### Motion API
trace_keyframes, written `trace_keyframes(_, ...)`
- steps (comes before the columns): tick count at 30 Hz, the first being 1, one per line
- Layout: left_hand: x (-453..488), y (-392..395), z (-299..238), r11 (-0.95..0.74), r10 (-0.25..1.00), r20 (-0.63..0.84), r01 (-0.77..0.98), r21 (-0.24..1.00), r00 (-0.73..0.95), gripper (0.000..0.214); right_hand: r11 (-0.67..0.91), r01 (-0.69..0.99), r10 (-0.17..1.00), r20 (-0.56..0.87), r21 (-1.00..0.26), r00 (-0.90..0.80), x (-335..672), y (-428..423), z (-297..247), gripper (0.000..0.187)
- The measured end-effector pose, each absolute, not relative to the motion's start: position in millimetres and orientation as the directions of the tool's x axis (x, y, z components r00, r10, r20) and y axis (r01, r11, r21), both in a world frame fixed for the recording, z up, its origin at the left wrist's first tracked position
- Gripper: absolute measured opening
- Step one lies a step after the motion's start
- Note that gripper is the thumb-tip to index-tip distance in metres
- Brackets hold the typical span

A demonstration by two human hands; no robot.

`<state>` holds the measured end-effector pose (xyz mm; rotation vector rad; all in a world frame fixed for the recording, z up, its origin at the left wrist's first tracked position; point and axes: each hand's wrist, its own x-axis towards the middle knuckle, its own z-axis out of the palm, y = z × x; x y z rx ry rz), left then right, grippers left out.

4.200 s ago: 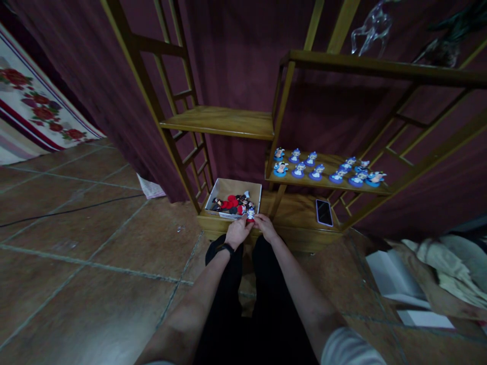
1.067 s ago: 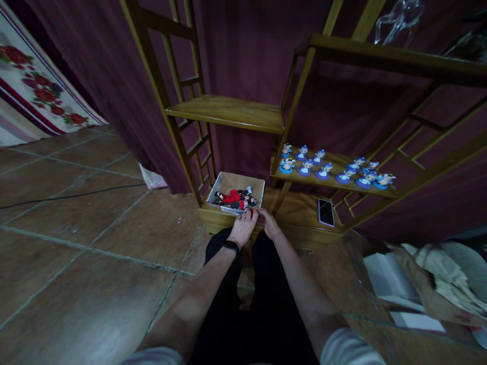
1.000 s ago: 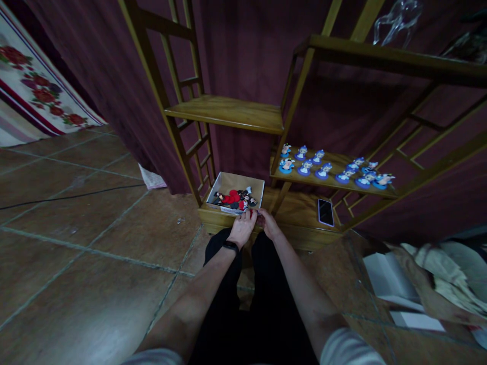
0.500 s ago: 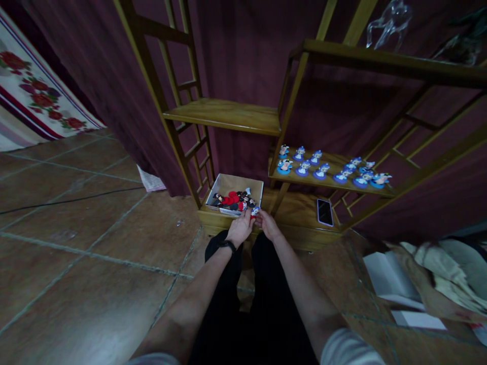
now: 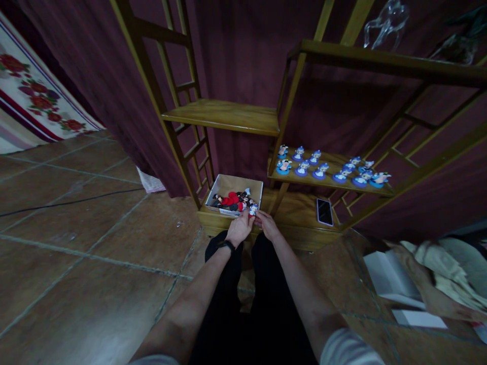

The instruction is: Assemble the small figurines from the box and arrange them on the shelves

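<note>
A small figurine (image 5: 253,209), blue and white on top with a red base, is held upright at the near right corner of a box. My left hand (image 5: 240,227) is closed on it from the left. From the right, the fingers of my right hand (image 5: 267,224) close in and touch its base. Just beyond lies the open cardboard box (image 5: 241,181), with several red and black figurines (image 5: 230,198) jumbled inside. On the low right shelf (image 5: 334,161) stand several blue, purple and pink figurines (image 5: 303,167) on round bases.
A phone (image 5: 324,212) lies on the bottom board at the right. Above the box juts a wooden shelf (image 5: 224,114). Glass ornaments (image 5: 387,25) stand on the upper right shelf. White boxes (image 5: 391,276) and cloth lie on the floor at right.
The figurine has turned slightly more upright and shifted a little left. My right hand's fingers have come in nearer to it. The rest stays as it was.
</note>
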<state>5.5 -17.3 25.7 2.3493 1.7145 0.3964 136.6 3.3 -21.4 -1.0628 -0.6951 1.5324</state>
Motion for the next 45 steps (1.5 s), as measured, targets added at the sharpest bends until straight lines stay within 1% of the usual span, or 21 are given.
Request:
trace_keyframes(5, 6.2, -19.1, 27.0, -0.287, 0.957, 0.066, 0.906, 0.311, 0.281, 0.042, -0.198, -0.419, 0.974, -0.225, -0.886, 0.017, 135.2, 3.5, -24.2, 0.029)
trace_keyframes(12, 8.9, -23.2, 31.2, -0.290, 0.957, 0.047, 0.929, 0.231, 0.288, 0.041, -0.172, -0.404, 0.979, -0.203, -0.898, 0.034, 136.1, 3.4, -24.6, 0.028)
trace_keyframes(20, 10.3, -25.1, 25.0, -0.338, 0.939, 0.113, 0.930, 0.146, 0.323, 0.040, -0.161, -0.379, 0.979, -0.196, -0.911, 0.056, 135.4, 3.5, -25.9, 0.028)
trace_keyframes(24, 10.4, -24.5, 19.8, -0.394, 0.915, 0.134, 0.915, 0.086, 0.382, 0.033, -0.159, -0.373, 0.977, -0.200, -0.914, 0.075, 135.3, 3.4, -26.2, 0.028)
trace_keyframes(28, 11.2, -23.1, 17.7, -0.399, 0.911, 0.128, 0.916, 0.044, 0.391, 0.029, -0.148, -0.367, 0.980, -0.186, -0.918, 0.069, 135.5, 2.8, -24.1, 0.027)
trace_keyframes(33, 12.1, -23.2, 18.7, -0.395, 0.913, 0.112, 0.919, 0.006, 0.392, 0.027, -0.141, -0.341, 0.983, -0.172, -0.930, 0.063, 135.5, 2.8, -23.5, 0.027)
trace_keyframes(38, 11.8, -24.1, 19.3, -0.396, 0.910, 0.120, 0.918, -0.031, 0.396, 0.028, -0.155, -0.363, 0.982, -0.184, -0.919, 0.046, 135.8, 3.7, -26.0, 0.031)
trace_keyframes(45, 11.8, -23.6, 17.5, -0.385, 0.915, 0.115, 0.922, -0.047, 0.388, 0.031, -0.165, -0.364, 0.981, -0.192, -0.916, 0.038, 137.3, 3.4, -26.1, 0.031)
